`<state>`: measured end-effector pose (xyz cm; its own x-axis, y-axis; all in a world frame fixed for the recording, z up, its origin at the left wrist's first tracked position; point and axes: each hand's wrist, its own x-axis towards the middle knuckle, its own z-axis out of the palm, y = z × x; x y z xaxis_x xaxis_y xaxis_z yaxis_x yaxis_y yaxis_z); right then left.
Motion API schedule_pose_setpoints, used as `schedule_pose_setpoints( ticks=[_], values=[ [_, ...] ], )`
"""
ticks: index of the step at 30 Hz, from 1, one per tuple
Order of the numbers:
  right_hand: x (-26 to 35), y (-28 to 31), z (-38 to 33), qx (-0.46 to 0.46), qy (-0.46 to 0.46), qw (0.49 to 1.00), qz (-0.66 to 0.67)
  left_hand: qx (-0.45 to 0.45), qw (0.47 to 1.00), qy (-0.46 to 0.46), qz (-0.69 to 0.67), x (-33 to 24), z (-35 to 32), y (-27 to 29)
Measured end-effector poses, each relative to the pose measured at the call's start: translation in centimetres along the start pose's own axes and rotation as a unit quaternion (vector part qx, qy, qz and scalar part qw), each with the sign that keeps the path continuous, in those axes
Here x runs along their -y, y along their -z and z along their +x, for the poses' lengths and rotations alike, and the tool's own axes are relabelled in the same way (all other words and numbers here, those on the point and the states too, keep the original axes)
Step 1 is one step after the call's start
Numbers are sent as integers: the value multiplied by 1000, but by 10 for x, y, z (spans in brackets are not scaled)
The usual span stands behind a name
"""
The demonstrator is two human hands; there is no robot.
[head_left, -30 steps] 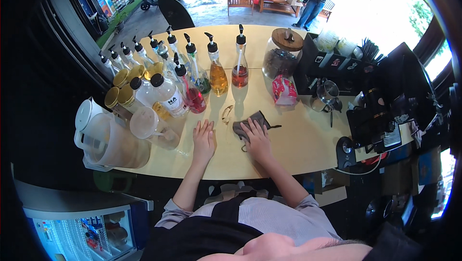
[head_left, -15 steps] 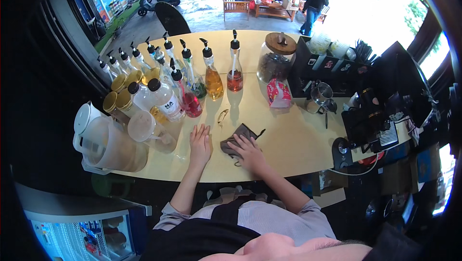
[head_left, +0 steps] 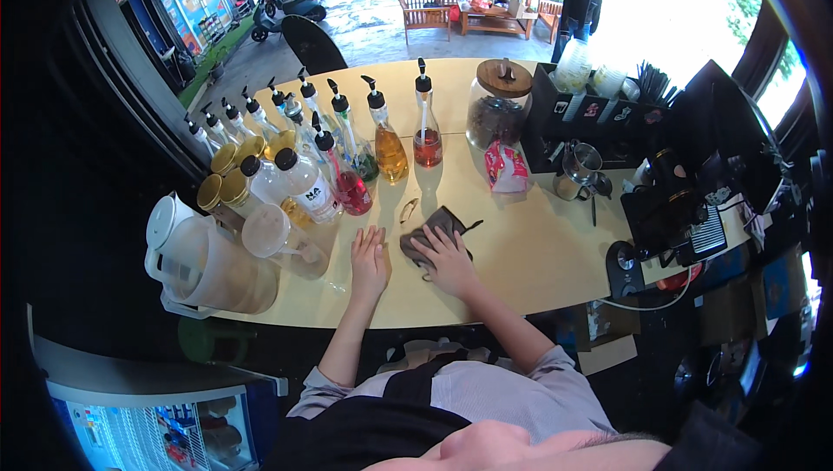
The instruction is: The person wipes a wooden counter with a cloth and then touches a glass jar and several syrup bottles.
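My left hand point(head_left: 370, 263) lies flat on the pale yellow counter with its fingers stretched out and nothing in them. To its right, my right hand point(head_left: 449, 261) rests palm down, fingers spread, on a dark grey pouch-like cloth point(head_left: 444, 217) with thin dark cords; part of it is hidden beneath the palm. Just beyond the cloth is a small brownish loop-shaped mark or thing point(head_left: 409, 210), too unclear to name. Past my left hand stands a pump bottle of pinkish-red syrup point(head_left: 353, 195), beside a clear plastic bottle point(head_left: 305, 184).
More pump bottles, including an amber one point(head_left: 390, 158), stand at the back left. A plastic pitcher point(head_left: 171, 241) and a lidded container point(head_left: 278, 232) are at left. Beyond the cloth sit a wooden-lidded jar point(head_left: 496, 119) and pink packet point(head_left: 506, 167). A coffee machine point(head_left: 664, 210) stands at right.
The view has shifted slightly. My right hand has stayed flat on the cloth, its fingers a little farther over it. Outside, the standing person has turned.
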<state>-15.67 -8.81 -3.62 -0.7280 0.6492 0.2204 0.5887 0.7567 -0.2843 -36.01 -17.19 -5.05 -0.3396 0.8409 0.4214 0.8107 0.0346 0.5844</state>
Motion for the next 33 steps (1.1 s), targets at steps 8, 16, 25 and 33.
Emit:
schedule_pose_setpoints(
  ticks=[8,16,25,33],
  values=[
    [-46,17,0,-40,-75,996,29,11,1000,-2,-10,-1,4,0],
    [29,-9,8,-28,-43,999,3,14,1000,-9,2,6,2,-3],
    [-1,21,-46,-21,-69,997,30,38,999,-1,-11,7,0,-2],
    [28,-15,14,-59,-127,990,-19,52,998,8,-41,9,5,-2]
  ],
)
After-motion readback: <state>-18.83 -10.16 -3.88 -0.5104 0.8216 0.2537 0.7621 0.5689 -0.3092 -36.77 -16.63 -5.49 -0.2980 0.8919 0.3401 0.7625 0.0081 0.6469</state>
